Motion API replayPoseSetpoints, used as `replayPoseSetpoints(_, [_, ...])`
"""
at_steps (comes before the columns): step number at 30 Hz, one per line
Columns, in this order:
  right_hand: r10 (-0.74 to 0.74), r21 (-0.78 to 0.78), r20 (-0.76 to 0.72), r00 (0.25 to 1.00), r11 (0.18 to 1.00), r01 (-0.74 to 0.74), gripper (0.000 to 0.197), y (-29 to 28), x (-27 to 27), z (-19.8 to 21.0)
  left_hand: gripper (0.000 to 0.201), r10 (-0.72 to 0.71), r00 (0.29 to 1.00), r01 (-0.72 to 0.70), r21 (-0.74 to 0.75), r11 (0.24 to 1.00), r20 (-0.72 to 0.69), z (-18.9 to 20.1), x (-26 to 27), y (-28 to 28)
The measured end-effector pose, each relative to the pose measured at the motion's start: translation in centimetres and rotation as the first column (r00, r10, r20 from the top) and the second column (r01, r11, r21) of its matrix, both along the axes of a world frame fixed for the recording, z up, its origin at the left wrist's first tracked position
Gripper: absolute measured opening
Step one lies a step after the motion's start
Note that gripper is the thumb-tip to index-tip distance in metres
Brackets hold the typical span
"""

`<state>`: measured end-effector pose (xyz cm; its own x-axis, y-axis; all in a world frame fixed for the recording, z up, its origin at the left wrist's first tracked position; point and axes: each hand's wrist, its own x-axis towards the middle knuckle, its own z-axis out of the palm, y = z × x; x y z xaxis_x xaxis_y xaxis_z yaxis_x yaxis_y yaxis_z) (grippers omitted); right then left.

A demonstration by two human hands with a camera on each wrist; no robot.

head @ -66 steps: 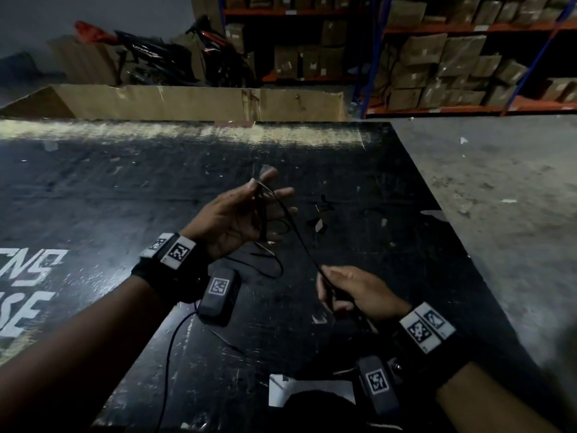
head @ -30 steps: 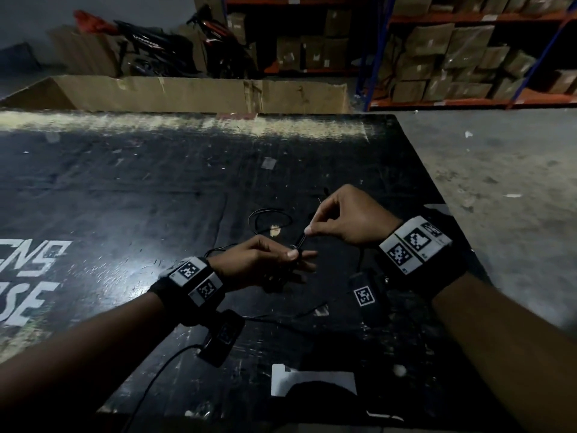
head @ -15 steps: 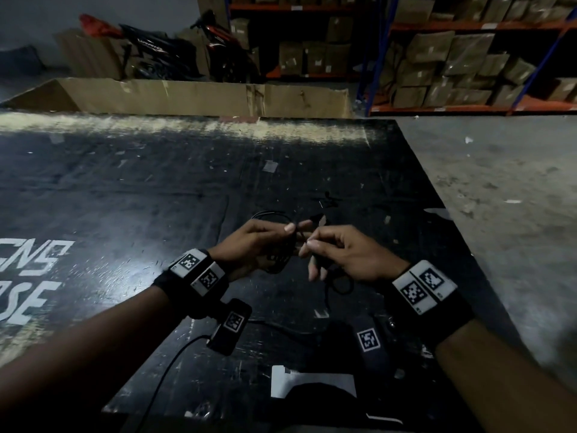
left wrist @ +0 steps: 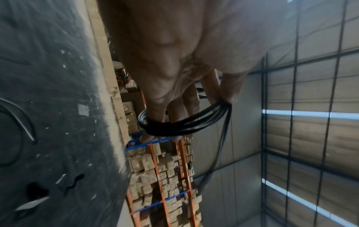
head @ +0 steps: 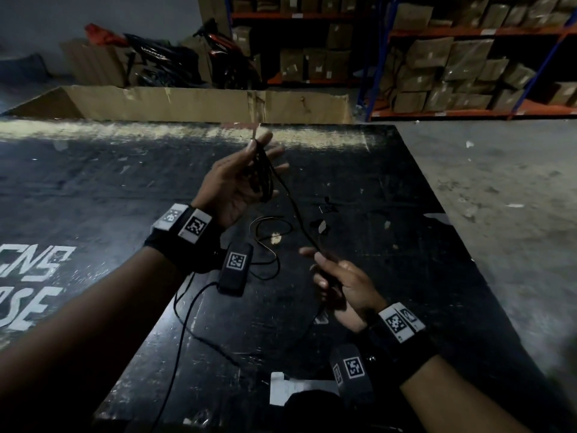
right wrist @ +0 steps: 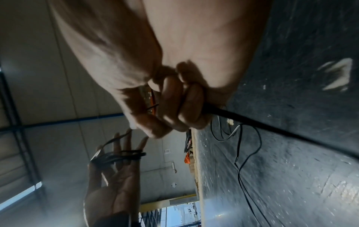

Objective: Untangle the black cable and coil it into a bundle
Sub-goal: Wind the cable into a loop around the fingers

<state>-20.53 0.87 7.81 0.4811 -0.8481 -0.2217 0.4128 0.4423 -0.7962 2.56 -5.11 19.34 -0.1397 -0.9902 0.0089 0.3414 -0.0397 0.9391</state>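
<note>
My left hand (head: 259,164) is raised over the middle of the black table, palm toward me and fingers nearly straight. Several loops of the black cable (head: 264,179) are wound round its fingers, and the thumb holds the bundle (left wrist: 174,129) against them. One strand (head: 296,214) runs taut from the coil down to my right hand (head: 334,276), which sits lower and nearer to me. That hand's fingers (right wrist: 170,110) are curled round the cable (right wrist: 242,119). More slack cable (head: 268,242) lies in loose curves on the table between my hands.
The black table (head: 93,189) has white lettering (head: 31,276) at the left and a white paper scrap (head: 290,392) near the front edge. A long cardboard box (head: 187,104) lines the far edge. Shelves of boxes (head: 452,67) and concrete floor (head: 499,198) lie to the right.
Half a second ago both hands were together low over the table. Now the left hand has lifted up and away with the coil, and the right hand has drawn back toward me along the strand.
</note>
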Motion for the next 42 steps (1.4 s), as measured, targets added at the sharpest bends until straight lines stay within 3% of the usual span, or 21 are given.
replayPoseSetpoints(4, [-0.068,-0.039,0.045,0.997,0.997,0.07,0.011,-0.3,-0.1,-1.6,0.041,-0.022,0.99,0.023,0.006,1.0,-0.139,0.5,0.4,-0.4])
replayPoseSetpoints(9, [-0.111,-0.184,-0.271,0.956,0.981,0.062,0.012,-1.5,-0.7,-2.3,0.041,-0.225,0.916,0.223,-0.045,0.974,-0.333,0.9,-0.8,1.1])
replayPoseSetpoints(11, [-0.105,-0.201,-0.316,0.943,0.979,0.042,0.016,-2.3,-1.1,-2.7,0.04,-0.321,0.869,0.319,-0.071,0.945,-0.377,1.3,-0.9,1.8])
replayPoseSetpoints(14, [-0.184,-0.173,-0.32,0.929,0.976,0.134,0.021,-3.9,-1.6,-2.6,0.04,-0.492,0.799,0.503,-0.063,0.862,-0.345,0.7,-1.3,2.8])
replayPoseSetpoints(18, [-0.305,-0.306,-0.429,0.85,0.935,0.181,0.013,-6.9,-1.6,0.8,0.045,-0.642,0.73,0.669,0.051,0.742,-0.234,-2.5,-2.4,4.5])
replayPoseSetpoints(20, [-0.361,-0.432,-0.527,0.769,0.893,0.123,0.015,-8.2,-1.6,3.1,0.056,-0.65,0.748,0.663,0.138,0.735,-0.132,-4.1,-2.7,5.1])
replayPoseSetpoints(23, [-0.355,-0.578,-0.651,0.671,0.805,-0.134,0.017,-8.5,-1.6,6.7,0.036,-0.604,0.797,0.588,0.236,0.773,-0.006,-5.5,-2.8,5.5])
replayPoseSetpoints(25, [-0.33,-0.597,-0.697,0.637,0.759,-0.259,0.019,-8.2,-1.4,8.6,0.032,-0.556,0.829,0.521,0.283,0.805,0.056,-6.1,-2.7,5.4])
replayPoseSetpoints(31, [-0.355,-0.612,-0.724,0.592,0.726,-0.314,0.01,-5.6,-0.3,10.3,0.046,-0.396,0.906,0.332,0.331,0.883,0.147,-6.5,-2.3,4.7])
replayPoseSetpoints(33, [-0.391,-0.641,-0.691,0.608,0.72,-0.265,0.012,-4.5,-0.2,9.9,0.043,-0.344,0.929,0.292,0.301,0.908,0.136,-6.5,-1.9,4.4])
replayPoseSetpoints(36, [-0.377,-0.666,-0.583,0.72,0.73,-0.157,0.018,-2.7,0.3,8.7,0.041,-0.24,0.97,0.224,0.251,0.942,0.037,-6.1,-1.6,3.8])
replayPoseSetpoints(39, [-0.269,-0.605,-0.42,0.867,0.795,-0.047,0.025,-1.1,0.9,6.7,0.041,-0.2,0.979,0.206,0.215,0.955,-0.049,-5.5,-1.5,3.0])
replayPoseSetpoints(42, [-0.179,-0.5,-0.261,0.949,0.865,0.025,0.029,-0.5,0.9,4.5,0.042,-0.172,0.96,0.213,0.18,0.96,-0.222,-4.7,-1.5,2.4])
